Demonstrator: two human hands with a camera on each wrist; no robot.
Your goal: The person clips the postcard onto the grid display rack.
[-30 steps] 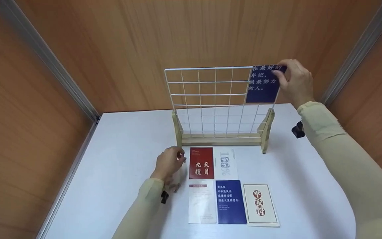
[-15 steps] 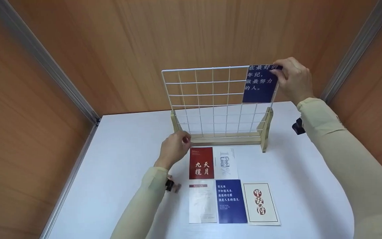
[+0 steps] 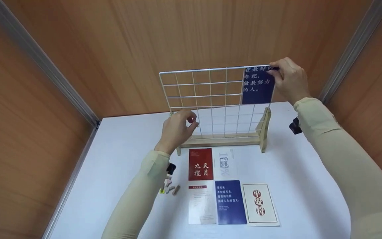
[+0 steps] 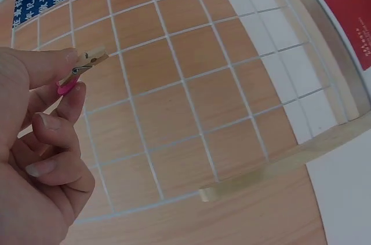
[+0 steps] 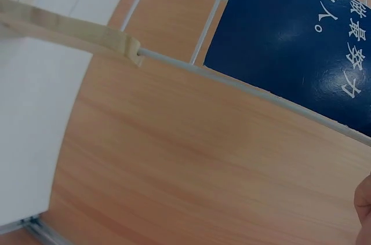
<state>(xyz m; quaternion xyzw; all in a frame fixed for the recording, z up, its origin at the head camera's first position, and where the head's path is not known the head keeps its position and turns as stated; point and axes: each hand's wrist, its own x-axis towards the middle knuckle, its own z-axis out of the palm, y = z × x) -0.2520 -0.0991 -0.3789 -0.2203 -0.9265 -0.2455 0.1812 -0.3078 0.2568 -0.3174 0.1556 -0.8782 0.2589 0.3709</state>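
My left hand (image 3: pixel 177 129) is raised in front of the lower left part of a white wire grid (image 3: pixel 210 83). Between its thumb and forefinger it pinches a small wooden clothespin (image 4: pixel 87 65) with a bit of pink at the pinched end. At the grid's top right corner my right hand (image 3: pixel 290 78) pinches the upper edge of a dark blue card (image 3: pixel 257 94) with white lettering. That card lies against the grid, as the right wrist view also shows. The wooden stand (image 3: pixel 224 142) bears the grid upright.
On the white table (image 3: pixel 121 166) lie a red card (image 3: pixel 201 159), a white "Good Luck" card (image 3: pixel 224 162), a white printed card (image 3: pixel 202 207), a blue card (image 3: pixel 230 205) and a cream card (image 3: pixel 260 209). Several small clothespins (image 3: pixel 176 190) lie beside the left forearm. Wooden walls surround the table.
My left hand has risen from the table beside the red card to the front of the grid, uncovering small clothespins. My right hand stays at the dark blue card's top corner.
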